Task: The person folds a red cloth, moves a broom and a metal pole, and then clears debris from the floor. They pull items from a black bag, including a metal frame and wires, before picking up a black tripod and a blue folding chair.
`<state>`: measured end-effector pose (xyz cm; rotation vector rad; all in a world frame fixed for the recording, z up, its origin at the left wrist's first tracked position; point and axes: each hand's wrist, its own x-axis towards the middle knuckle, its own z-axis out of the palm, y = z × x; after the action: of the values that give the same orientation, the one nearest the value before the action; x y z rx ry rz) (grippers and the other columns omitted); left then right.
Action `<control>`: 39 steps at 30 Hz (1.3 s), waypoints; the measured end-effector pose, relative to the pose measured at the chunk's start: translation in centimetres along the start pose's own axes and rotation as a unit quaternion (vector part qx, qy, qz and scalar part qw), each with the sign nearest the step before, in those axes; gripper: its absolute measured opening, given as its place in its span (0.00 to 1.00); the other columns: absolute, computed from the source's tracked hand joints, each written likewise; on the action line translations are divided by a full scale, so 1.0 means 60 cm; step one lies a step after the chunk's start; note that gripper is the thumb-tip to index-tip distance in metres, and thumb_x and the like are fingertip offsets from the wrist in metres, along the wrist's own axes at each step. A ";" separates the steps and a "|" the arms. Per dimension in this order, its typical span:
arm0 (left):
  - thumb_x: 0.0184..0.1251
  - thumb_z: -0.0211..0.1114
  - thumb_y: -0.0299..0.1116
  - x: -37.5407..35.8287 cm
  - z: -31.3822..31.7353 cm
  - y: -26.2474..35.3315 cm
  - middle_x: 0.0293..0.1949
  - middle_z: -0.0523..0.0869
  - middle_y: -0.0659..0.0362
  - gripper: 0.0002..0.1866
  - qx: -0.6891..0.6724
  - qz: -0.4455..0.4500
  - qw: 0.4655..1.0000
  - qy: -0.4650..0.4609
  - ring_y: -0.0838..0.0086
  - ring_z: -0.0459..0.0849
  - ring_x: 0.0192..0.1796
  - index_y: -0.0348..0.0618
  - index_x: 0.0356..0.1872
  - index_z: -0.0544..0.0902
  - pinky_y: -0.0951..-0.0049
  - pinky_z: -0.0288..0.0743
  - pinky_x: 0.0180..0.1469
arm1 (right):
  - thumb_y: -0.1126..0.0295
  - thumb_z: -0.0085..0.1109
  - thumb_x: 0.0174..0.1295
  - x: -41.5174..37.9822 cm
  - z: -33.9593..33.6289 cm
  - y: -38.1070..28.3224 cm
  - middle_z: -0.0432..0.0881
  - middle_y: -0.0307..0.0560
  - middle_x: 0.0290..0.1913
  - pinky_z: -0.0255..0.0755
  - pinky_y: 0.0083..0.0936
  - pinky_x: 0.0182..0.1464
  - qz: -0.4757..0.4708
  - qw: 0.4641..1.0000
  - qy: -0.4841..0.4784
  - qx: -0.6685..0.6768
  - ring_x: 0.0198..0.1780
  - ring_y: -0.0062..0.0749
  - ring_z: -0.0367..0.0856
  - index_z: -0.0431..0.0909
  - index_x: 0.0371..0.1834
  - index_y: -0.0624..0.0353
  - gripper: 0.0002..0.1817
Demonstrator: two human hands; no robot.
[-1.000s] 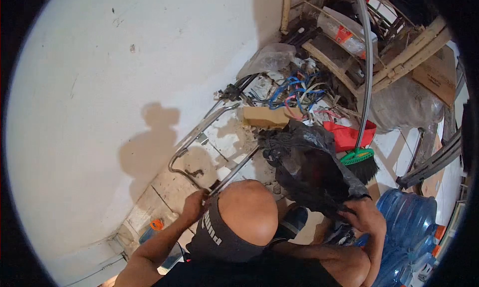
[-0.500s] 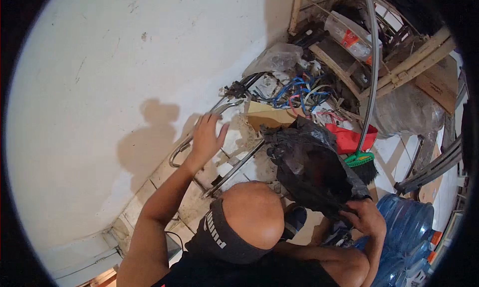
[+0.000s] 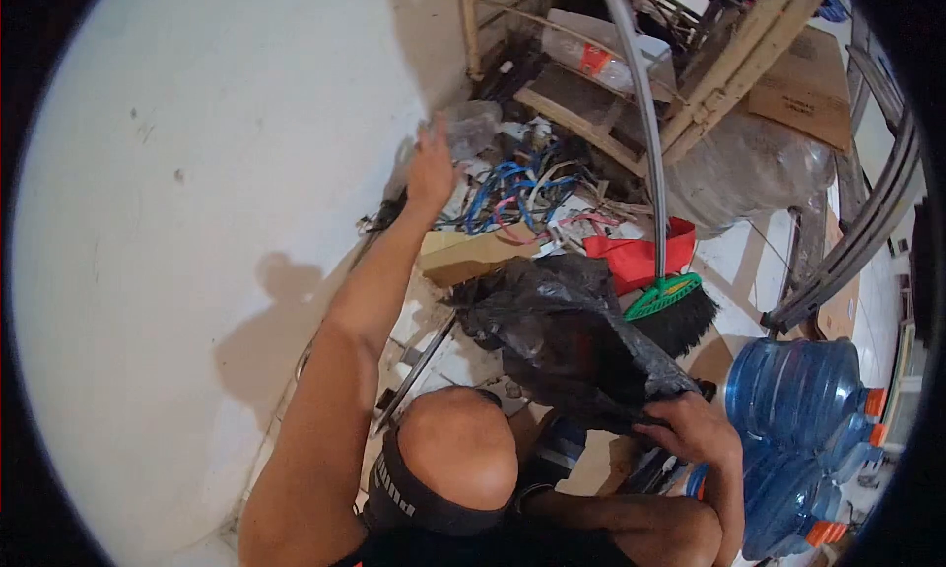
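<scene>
My right hand (image 3: 693, 425) is closed on the rim of a black plastic bag (image 3: 522, 326), whose mouth gapes toward me. At the far end of my outstretched left arm, my left hand (image 3: 431, 170) is open, its fingers extended beside the wall. The fingertips overlap the edge of a crumpled clear plastic bag (image 3: 475, 124) in this view. Just right of that hand lies a tangle of blue and pale straps (image 3: 522, 193). A piece of tan cardboard (image 3: 473, 252) sits between the straps and the black bag.
A broom (image 3: 670, 311) with a green head stands behind the black bag, next to a red cloth-like piece (image 3: 641, 257). Large blue water bottles (image 3: 793, 385) lie at right. A wooden frame (image 3: 739, 74) rises at the back. A metal tube (image 3: 419, 365) lies near my knee.
My left hand has reached farther forward along the wall, from above the metal tubing to the clear plastic bag. My right hand keeps its hold on the black bag. The view has shifted right.
</scene>
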<state>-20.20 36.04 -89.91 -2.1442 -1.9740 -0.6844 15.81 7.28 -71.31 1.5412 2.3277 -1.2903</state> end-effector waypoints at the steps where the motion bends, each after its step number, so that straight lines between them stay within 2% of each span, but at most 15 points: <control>1: 0.57 0.65 0.42 0.014 0.013 -0.006 0.52 0.73 0.39 0.31 0.015 -0.003 0.999 0.034 0.47 0.79 0.45 0.41 0.59 0.65 0.53 0.74 0.43 | 0.64 0.59 0.57 0.000 0.003 0.007 0.77 0.60 0.26 0.70 0.43 0.35 -0.001 1.000 0.003 0.002 0.34 0.57 0.77 0.78 0.30 0.61 0.10; 2: 0.57 0.64 0.41 0.026 0.025 -0.015 0.50 0.75 0.39 0.30 0.031 -0.008 0.997 0.067 0.47 0.79 0.45 0.41 0.59 0.67 0.53 0.74 0.43 | 0.63 0.59 0.57 -0.001 0.007 0.012 0.77 0.60 0.26 0.70 0.43 0.35 -0.002 1.000 0.003 0.003 0.34 0.57 0.77 0.78 0.30 0.60 0.10; 5: 0.58 0.63 0.41 0.083 0.034 -0.047 0.41 0.82 0.43 0.26 0.024 -0.028 0.991 -0.132 0.49 0.81 0.42 0.39 0.55 0.72 0.54 0.75 0.43 | 0.63 0.58 0.58 0.003 -0.011 0.002 0.77 0.59 0.26 0.70 0.43 0.35 0.040 0.998 -0.054 0.015 0.34 0.57 0.77 0.78 0.31 0.59 0.10; 8: 0.59 0.59 0.38 0.127 -0.031 0.002 0.33 0.82 0.37 0.18 -0.176 -0.004 0.983 0.061 0.48 0.82 0.38 0.36 0.46 0.79 0.54 0.75 0.42 | 0.64 0.57 0.58 0.004 -0.006 0.015 0.77 0.59 0.26 0.70 0.43 0.34 0.024 0.999 -0.032 0.014 0.34 0.57 0.77 0.78 0.30 0.59 0.10; 11: 0.59 0.61 0.41 0.158 -0.066 0.033 0.33 0.83 0.41 0.20 -0.275 0.033 0.961 -0.026 0.50 0.83 0.37 0.36 0.46 0.79 0.56 0.75 0.40 | 0.64 0.57 0.58 0.015 -0.011 0.022 0.77 0.60 0.26 0.69 0.44 0.34 0.007 0.999 -0.031 0.038 0.34 0.57 0.77 0.78 0.30 0.59 0.09; 14: 0.57 0.64 0.47 0.127 -0.080 0.090 0.35 0.84 0.43 0.25 -0.384 -0.025 0.837 -0.389 0.49 0.83 0.39 0.35 0.45 0.79 0.58 0.75 0.42 | 0.64 0.58 0.57 0.026 -0.022 0.011 0.77 0.60 0.26 0.69 0.44 0.34 0.000 0.999 -0.026 0.027 0.34 0.57 0.77 0.78 0.30 0.59 0.10; 17: 0.54 0.66 0.51 0.122 -0.019 0.044 0.39 0.84 0.43 0.32 -0.349 -0.064 0.887 -0.295 0.47 0.82 0.43 0.34 0.51 0.75 0.58 0.75 0.47 | 0.63 0.58 0.58 0.023 -0.017 0.012 0.77 0.60 0.26 0.69 0.44 0.35 -0.006 0.999 -0.026 0.026 0.34 0.57 0.77 0.78 0.30 0.60 0.10; 19: 0.56 0.66 0.48 0.089 0.050 -0.021 0.42 0.83 0.41 0.34 -0.152 -0.028 0.982 -0.111 0.48 0.82 0.44 0.34 0.58 0.69 0.58 0.75 0.47 | 0.64 0.58 0.57 0.018 -0.009 0.011 0.76 0.58 0.24 0.68 0.43 0.33 -0.008 1.000 -0.010 0.015 0.32 0.57 0.76 0.76 0.27 0.60 0.11; 20: 0.57 0.66 0.47 0.069 0.093 -0.062 0.44 0.82 0.41 0.35 -0.048 -0.010 0.999 -0.012 0.48 0.82 0.45 0.34 0.61 0.66 0.58 0.75 0.47 | 0.64 0.59 0.57 0.015 -0.007 0.009 0.76 0.57 0.23 0.68 0.42 0.32 -0.010 1.000 -0.001 0.009 0.31 0.57 0.76 0.75 0.25 0.61 0.11; 22: 0.60 0.62 0.46 0.018 0.213 -0.156 0.41 0.82 0.38 0.33 -0.101 0.003 0.989 -0.106 0.41 0.78 0.49 0.36 0.61 0.65 0.53 0.72 0.50 | 0.63 0.59 0.57 0.009 -0.005 0.005 0.76 0.57 0.23 0.68 0.42 0.32 -0.007 1.000 -0.006 0.018 0.32 0.57 0.76 0.75 0.25 0.61 0.12; 25: 0.62 0.58 0.43 0.011 0.148 -0.123 0.37 0.81 0.36 0.26 -0.108 -0.111 0.974 -0.163 0.41 0.79 0.45 0.36 0.56 0.70 0.51 0.72 0.48 | 0.63 0.58 0.58 0.002 -0.006 -0.002 0.77 0.59 0.25 0.68 0.44 0.34 0.020 1.000 -0.012 0.015 0.34 0.58 0.76 0.76 0.27 0.61 0.12; 28: 0.64 0.55 0.41 0.067 0.050 -0.115 0.36 0.81 0.36 0.19 -0.083 0.023 0.988 -0.127 0.41 0.79 0.42 0.36 0.49 0.74 0.49 0.72 0.45 | 0.63 0.58 0.58 0.002 -0.004 -0.006 0.77 0.60 0.25 0.69 0.44 0.35 0.012 1.000 -0.010 0.006 0.34 0.58 0.76 0.77 0.29 0.61 0.12; 31: 0.65 0.55 0.40 0.119 -0.105 -0.074 0.35 0.81 0.37 0.17 0.043 0.087 0.973 -0.210 0.42 0.80 0.40 0.36 0.45 0.76 0.49 0.72 0.43 | 0.63 0.59 0.57 0.008 -0.008 -0.014 0.77 0.61 0.25 0.70 0.43 0.35 -0.008 1.000 0.009 -0.009 0.34 0.58 0.77 0.77 0.30 0.62 0.11; 37: 0.66 0.55 0.41 0.095 -0.330 -0.034 0.31 0.82 0.40 0.15 0.093 0.056 0.981 -0.161 0.45 0.81 0.39 0.37 0.39 0.78 0.50 0.73 0.41 | 0.64 0.61 0.56 0.016 -0.021 -0.028 0.79 0.59 0.28 0.72 0.40 0.36 -0.037 0.998 0.060 -0.001 0.35 0.55 0.79 0.78 0.39 0.62 0.13; 39: 0.65 0.56 0.41 0.068 -0.401 -0.031 0.31 0.81 0.39 0.17 0.103 0.066 0.982 -0.142 0.43 0.80 0.38 0.37 0.45 0.77 0.49 0.71 0.41 | 0.65 0.61 0.56 0.013 -0.031 -0.040 0.81 0.57 0.29 0.73 0.38 0.37 -0.058 0.994 0.087 0.038 0.35 0.53 0.80 0.78 0.41 0.63 0.14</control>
<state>-27.37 30.20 -67.25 -2.3187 -1.9061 -0.1506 14.23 8.76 -69.01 1.6249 2.5370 -1.3325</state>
